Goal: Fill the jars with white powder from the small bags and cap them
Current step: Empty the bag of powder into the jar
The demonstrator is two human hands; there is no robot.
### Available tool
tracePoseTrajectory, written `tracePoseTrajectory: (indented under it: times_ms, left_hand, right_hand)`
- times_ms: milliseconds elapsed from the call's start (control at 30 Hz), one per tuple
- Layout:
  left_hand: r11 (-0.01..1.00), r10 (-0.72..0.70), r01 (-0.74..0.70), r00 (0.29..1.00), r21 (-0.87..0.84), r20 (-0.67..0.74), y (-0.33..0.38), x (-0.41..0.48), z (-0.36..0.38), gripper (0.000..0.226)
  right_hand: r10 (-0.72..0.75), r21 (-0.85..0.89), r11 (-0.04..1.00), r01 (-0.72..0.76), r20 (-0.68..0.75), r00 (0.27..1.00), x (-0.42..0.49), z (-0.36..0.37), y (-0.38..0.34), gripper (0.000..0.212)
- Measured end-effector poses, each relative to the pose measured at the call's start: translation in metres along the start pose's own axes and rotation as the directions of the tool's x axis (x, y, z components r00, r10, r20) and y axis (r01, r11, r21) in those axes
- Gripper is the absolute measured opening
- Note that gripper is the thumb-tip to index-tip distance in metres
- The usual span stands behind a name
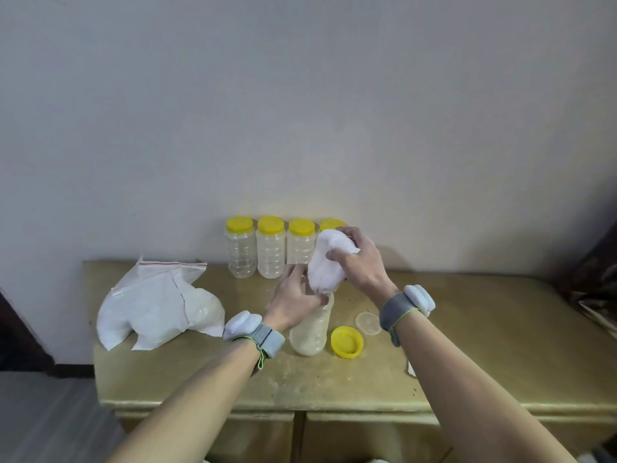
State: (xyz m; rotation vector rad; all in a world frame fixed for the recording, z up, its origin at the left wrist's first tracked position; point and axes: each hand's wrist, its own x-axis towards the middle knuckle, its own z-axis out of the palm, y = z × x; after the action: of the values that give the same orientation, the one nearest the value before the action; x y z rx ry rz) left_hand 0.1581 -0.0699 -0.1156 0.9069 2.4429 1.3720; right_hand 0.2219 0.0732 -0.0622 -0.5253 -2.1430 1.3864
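An open clear jar (310, 332) stands mid-table, partly filled with white powder. A small white powder bag (325, 265) is tipped mouth-down over the jar's opening. My right hand (359, 259) grips the bag's upper end. My left hand (293, 297) holds the jar's neck and the bag's lower end. The jar's yellow cap (347, 341) lies upside down on the table to the right, beside a clear inner seal disc (368, 323).
Several empty yellow-capped jars (270, 248) stand in a row against the wall. A large zip bag (157, 305) holding white powder bags lies at the table's left. The gold cabinet top (484, 345) ends at a front edge near me.
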Motion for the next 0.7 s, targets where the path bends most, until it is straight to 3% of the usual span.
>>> tracePoseTrajectory:
  times_ms: [167,267,500,567,700]
  left_hand:
    - [0.983,-0.043,0.033,0.998,0.18,0.053,0.012,0.009,0.009,0.067]
    - [0.959,-0.056,0.017,0.99,0.282,0.13,0.015,0.017,0.019,0.059]
    - [0.998,-0.055,0.055,0.998,0.031,-0.028,0.015,0.009,0.035,0.036]
    - [0.996,-0.067,0.068,0.998,0.054,-0.018,0.014,0.011,0.032,0.029]
    - [0.987,-0.075,0.074,0.997,0.141,0.005,0.015,0.015,0.022,0.037]
  right_hand:
    - [0.017,0.032,0.999,-0.017,0.008,1.0,0.003,-0.003,0.003,0.039]
    - [0.026,0.054,0.998,-0.026,-0.001,1.0,0.005,-0.008,0.008,0.037]
    - [0.169,0.162,0.974,-0.16,-0.045,0.985,0.002,-0.019,0.025,0.045]
    - [0.204,0.21,0.958,-0.193,-0.027,0.979,0.0,-0.02,0.026,0.047]
    - [0.2,0.271,0.942,-0.196,0.014,0.98,0.0,-0.014,0.02,0.045]
